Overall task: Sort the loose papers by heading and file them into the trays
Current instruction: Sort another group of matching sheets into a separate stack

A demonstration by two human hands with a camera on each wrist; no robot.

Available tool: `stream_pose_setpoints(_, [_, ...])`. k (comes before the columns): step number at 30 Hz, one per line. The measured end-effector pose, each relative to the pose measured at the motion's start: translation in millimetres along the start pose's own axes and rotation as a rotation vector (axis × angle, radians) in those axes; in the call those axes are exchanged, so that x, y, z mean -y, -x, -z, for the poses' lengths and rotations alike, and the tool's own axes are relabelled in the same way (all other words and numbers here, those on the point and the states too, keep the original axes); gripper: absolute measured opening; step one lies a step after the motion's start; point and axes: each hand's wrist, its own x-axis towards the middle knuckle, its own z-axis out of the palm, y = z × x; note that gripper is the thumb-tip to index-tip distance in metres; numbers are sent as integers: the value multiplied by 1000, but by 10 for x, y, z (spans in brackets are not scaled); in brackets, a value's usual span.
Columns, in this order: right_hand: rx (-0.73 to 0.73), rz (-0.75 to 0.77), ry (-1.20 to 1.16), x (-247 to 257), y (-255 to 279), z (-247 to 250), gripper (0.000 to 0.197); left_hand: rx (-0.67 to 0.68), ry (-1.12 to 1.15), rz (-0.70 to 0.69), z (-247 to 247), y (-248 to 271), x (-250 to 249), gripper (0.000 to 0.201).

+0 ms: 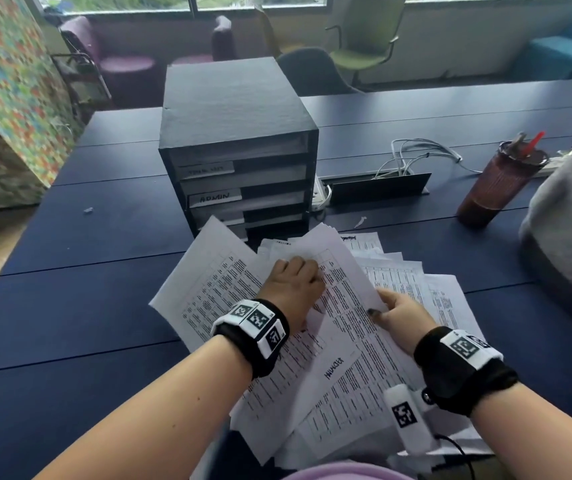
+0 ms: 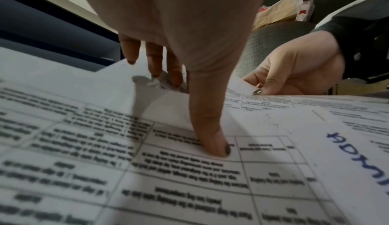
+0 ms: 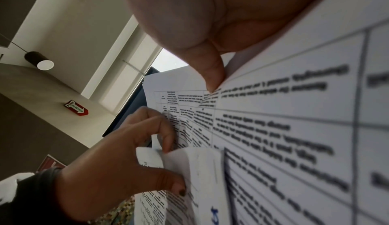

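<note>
Loose printed papers lie fanned over the dark blue table, in front of a black tray unit with several slots; one slot label reads ADMIN. One sheet carries a handwritten ADMIN heading. My left hand sits on the middle of the pile. Its thumb presses a printed sheet while its curled fingers pinch a lifted sheet. My right hand grips the right edge of a large table-printed sheet, thumb on top.
A dark tumbler with a red straw stands at the right. White cables run out of an open cable hatch beside the trays. A person in grey leans at the right edge. Chairs stand beyond the table.
</note>
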Motion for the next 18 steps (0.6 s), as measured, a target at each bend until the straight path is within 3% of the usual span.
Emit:
stream_pose_setpoints(4, [-44,-14,-19,-90,-82,56,43,13,25,-15,-79,37,132,25])
stream_pose_setpoints(9, [-80,-21,9,-344,-227,175,34,177,147,-47,-199,156,278,49])
stream_pose_setpoints(14, [-112,-51,22,-427,-258,211,39,299,219,26,-371,373,446,50])
stream_pose_setpoints(18, [-137,-65,65,-504,-310,219,32,424,229,-17,-441,595,423,52])
